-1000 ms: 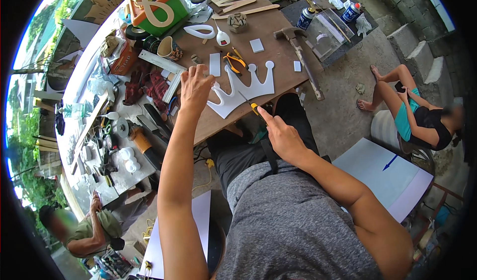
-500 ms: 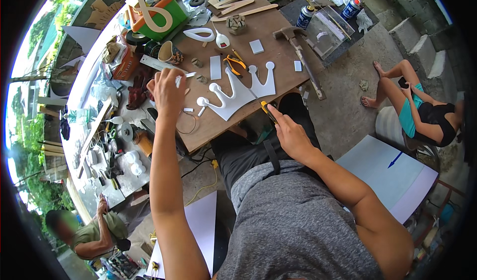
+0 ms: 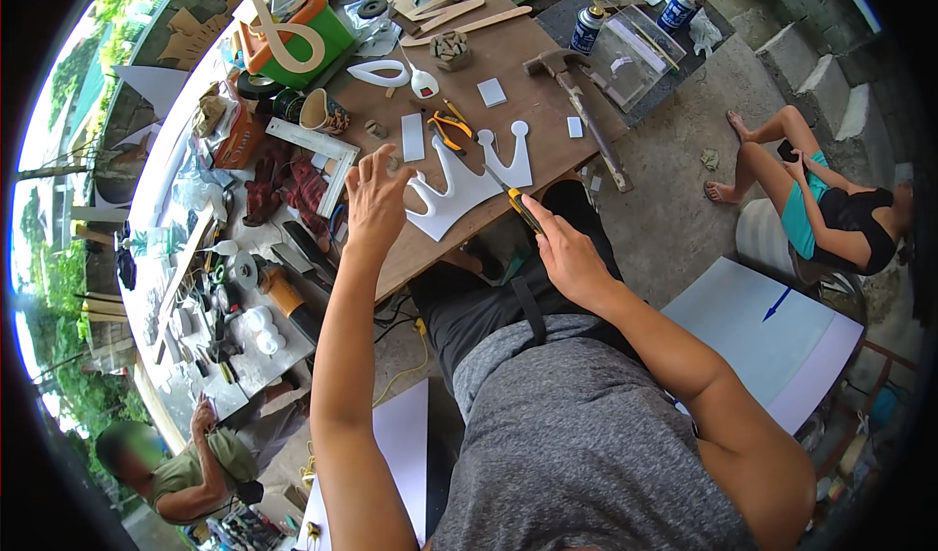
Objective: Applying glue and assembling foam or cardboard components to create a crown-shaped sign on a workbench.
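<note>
A white crown-shaped cutout (image 3: 471, 191) with round-tipped points lies at the near edge of the brown board (image 3: 547, 155). My right hand (image 3: 570, 261) grips a cutter knife (image 3: 524, 209) with a yellow and black handle. Its thin blade points away from me, over the right part of the crown. My left hand (image 3: 375, 199) is above the crown's left end, fingers bent and spread, with nothing visible in them; it hides that end. Just beyond the crown are orange-handled pliers (image 3: 449, 129) and a white rectangular piece (image 3: 412, 137).
A hammer (image 3: 582, 111) rests along the board's right side. Farther back stand a paper cup (image 3: 324, 111), a green and orange box (image 3: 303, 43) and spray cans (image 3: 586, 31). A metal square (image 3: 322, 146) and an angle grinder (image 3: 278, 287) lie left. Two other people sit nearby.
My left hand has moved right and nearer, toward the crown's left end, and its fingers have spread. The knife's blade now shows over the crown, while my right hand stays nearly in place.
</note>
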`<state>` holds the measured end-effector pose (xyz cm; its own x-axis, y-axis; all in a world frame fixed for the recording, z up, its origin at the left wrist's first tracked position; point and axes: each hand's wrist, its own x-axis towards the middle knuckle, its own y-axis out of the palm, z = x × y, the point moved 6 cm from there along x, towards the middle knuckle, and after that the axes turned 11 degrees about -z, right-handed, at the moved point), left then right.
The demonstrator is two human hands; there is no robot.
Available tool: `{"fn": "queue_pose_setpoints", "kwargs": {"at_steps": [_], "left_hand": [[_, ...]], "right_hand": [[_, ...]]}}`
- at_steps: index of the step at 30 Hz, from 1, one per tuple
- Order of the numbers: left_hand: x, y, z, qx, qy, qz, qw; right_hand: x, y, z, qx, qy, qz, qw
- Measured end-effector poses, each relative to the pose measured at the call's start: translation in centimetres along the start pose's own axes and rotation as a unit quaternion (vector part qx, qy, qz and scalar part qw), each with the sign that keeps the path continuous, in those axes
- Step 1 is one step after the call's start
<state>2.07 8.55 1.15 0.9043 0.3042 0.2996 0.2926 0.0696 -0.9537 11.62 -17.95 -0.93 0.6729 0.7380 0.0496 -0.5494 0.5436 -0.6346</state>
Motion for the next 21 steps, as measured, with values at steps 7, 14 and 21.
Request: {"fn": "queue_pose_setpoints", "kwargs": {"at_steps": [7, 14, 21], "left_hand": [[0.2, 0.9, 0.3, -0.011, 0.009, 0.009, 1.0], [0.2, 0.4, 0.0, -0.014, 0.034, 0.015, 0.999], [-0.7, -1.4, 1.4, -0.056, -0.049, -0.079, 0.994]], "right_hand": [[-0.3, -0.2, -0.4, 0.01, 0.004, -0.013, 1.0], [-0.5, -0.1, -0.8, 0.011, 0.002, -0.007, 1.0], [-0.2, -0.2, -1.0, 0.011, 0.005, -0.009, 1.0]]}}
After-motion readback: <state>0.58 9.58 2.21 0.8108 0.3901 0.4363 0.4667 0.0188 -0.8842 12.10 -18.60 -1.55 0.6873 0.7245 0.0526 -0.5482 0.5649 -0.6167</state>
